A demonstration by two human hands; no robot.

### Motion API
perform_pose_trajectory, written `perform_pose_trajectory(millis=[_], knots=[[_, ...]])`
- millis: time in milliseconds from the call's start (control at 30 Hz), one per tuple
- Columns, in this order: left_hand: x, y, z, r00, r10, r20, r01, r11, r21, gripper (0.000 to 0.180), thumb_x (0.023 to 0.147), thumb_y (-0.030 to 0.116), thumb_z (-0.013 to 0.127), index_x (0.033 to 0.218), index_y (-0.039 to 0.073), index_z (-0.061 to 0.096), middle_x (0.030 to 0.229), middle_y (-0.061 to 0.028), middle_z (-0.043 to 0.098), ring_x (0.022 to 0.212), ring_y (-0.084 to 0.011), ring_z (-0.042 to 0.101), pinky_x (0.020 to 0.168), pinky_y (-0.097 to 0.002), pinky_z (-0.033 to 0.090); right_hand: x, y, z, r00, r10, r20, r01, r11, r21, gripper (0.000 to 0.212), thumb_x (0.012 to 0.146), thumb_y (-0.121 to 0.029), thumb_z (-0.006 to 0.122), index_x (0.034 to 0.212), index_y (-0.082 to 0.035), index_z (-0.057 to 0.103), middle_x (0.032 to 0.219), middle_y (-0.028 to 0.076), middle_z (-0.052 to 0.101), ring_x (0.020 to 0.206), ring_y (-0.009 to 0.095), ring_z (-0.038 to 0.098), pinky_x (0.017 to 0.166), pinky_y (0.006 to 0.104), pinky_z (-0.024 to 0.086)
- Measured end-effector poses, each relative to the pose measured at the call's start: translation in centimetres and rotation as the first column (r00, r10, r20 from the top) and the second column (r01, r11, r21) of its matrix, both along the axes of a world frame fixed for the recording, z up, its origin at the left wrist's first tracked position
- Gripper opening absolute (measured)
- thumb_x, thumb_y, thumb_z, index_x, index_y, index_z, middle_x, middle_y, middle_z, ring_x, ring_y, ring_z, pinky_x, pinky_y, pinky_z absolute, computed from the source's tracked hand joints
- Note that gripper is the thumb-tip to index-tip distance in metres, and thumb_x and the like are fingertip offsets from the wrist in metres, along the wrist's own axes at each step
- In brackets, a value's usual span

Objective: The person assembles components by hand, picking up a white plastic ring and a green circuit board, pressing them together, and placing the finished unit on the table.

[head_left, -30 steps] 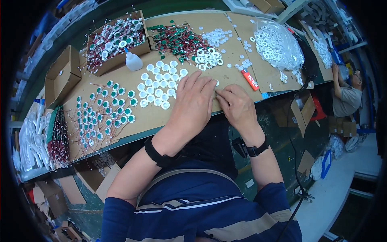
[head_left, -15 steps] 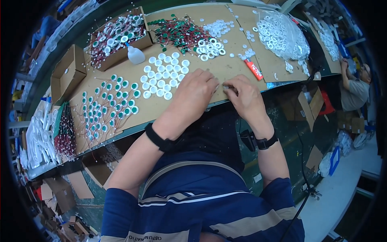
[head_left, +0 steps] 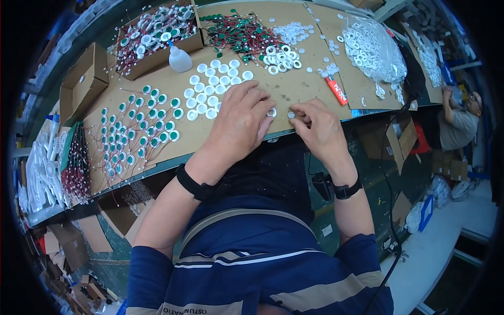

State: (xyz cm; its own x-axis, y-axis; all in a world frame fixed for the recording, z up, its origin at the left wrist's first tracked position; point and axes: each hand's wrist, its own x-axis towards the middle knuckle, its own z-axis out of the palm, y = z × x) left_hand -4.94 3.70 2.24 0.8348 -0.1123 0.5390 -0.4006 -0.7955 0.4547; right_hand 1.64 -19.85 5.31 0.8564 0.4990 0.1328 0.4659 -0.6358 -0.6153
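Note:
Over the near edge of the cardboard-covered table, my left hand (head_left: 240, 119) is closed, with a small white ring (head_left: 271, 112) at its fingertips. A short gap to the right, my right hand (head_left: 319, 125) pinches a small whitish disc (head_left: 291, 114) between thumb and finger. Rows of white round caps (head_left: 211, 89) lie just beyond my left hand, which covers some of them. Further left are several white caps with green discs and thin red wires (head_left: 142, 126). A red glue tube (head_left: 336, 91) lies beyond my right hand.
A white squeeze bottle (head_left: 179, 59) stands before a carton of wired parts (head_left: 157, 37). Green discs with red wires (head_left: 239, 37), loose white rings (head_left: 282, 59) and translucent discs (head_left: 294, 32) lie at the back. A bag of white rings (head_left: 373, 50) is right. Another person (head_left: 458, 123) works far right.
The whole view has shifted slightly. My left hand has drawn a little left, away from my right hand, and the ring and the disc now show more plainly at the fingertips.

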Motion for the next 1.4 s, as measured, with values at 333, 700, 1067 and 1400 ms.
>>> perform_pose_trajectory(millis=[333, 700, 1067, 1400], knots=[[-0.3, 0.1, -0.1, 0.999, 0.000, -0.044, -0.001, 1.000, -0.013, 0.044, 0.096, 0.008, 0.086, 0.140, 0.006, 0.079, 0.134, -0.0154, 0.077, 0.149, -0.0428, 0.062, 0.127, -0.0572, 0.047, 0.2, 0.7, 0.3, 0.999, 0.046, -0.009, -0.046, 0.999, -0.016, 0.023, 0.103, -0.003, 0.084, 0.126, 0.000, 0.085, 0.112, 0.013, 0.078, 0.093, 0.026, 0.080, 0.085, 0.0377, 0.063], [-0.1, 0.3, -0.3, 0.998, -0.044, -0.047, 0.039, 0.994, -0.104, 0.079, 0.094, 0.001, 0.084, 0.169, 0.014, 0.063, 0.129, -0.0144, 0.079, 0.143, -0.0434, 0.066, 0.124, -0.0570, 0.048, 0.9, 2.9, -0.3, 0.973, 0.209, 0.095, -0.217, 0.972, 0.088, 0.023, 0.101, 0.001, 0.083, 0.123, 0.000, 0.085, 0.111, 0.016, 0.079, 0.097, 0.035, 0.080, 0.087, 0.0416, 0.063], [0.0, 0.3, 0.1, 0.996, -0.058, -0.069, 0.049, 0.990, -0.129, 0.063, 0.098, 0.002, 0.080, 0.160, 0.009, 0.069, 0.128, -0.0181, 0.079, 0.140, -0.0431, 0.066, 0.123, -0.0548, 0.050, 1.6, 2.9, -0.1, 0.961, 0.275, 0.038, -0.277, 0.959, 0.063, 0.023, 0.099, 0.002, 0.084, 0.121, -0.001, 0.086, 0.112, 0.015, 0.081, 0.102, 0.036, 0.081, 0.089, 0.0423, 0.063], [0.3, 0.6, -0.1, 0.996, -0.063, -0.064, 0.052, 0.987, -0.153, 0.064, 0.094, 0.001, 0.083, 0.157, 0.008, 0.071, 0.121, -0.0156, 0.078, 0.131, -0.0405, 0.068, 0.119, -0.0537, 0.051, 3.1, 2.8, -0.3, 0.912, 0.389, 0.133, -0.399, 0.915, 0.058, 0.024, 0.097, 0.002, 0.084, 0.120, -0.003, 0.088, 0.113, 0.014, 0.082, 0.104, 0.036, 0.081, 0.090, 0.0426, 0.064]])
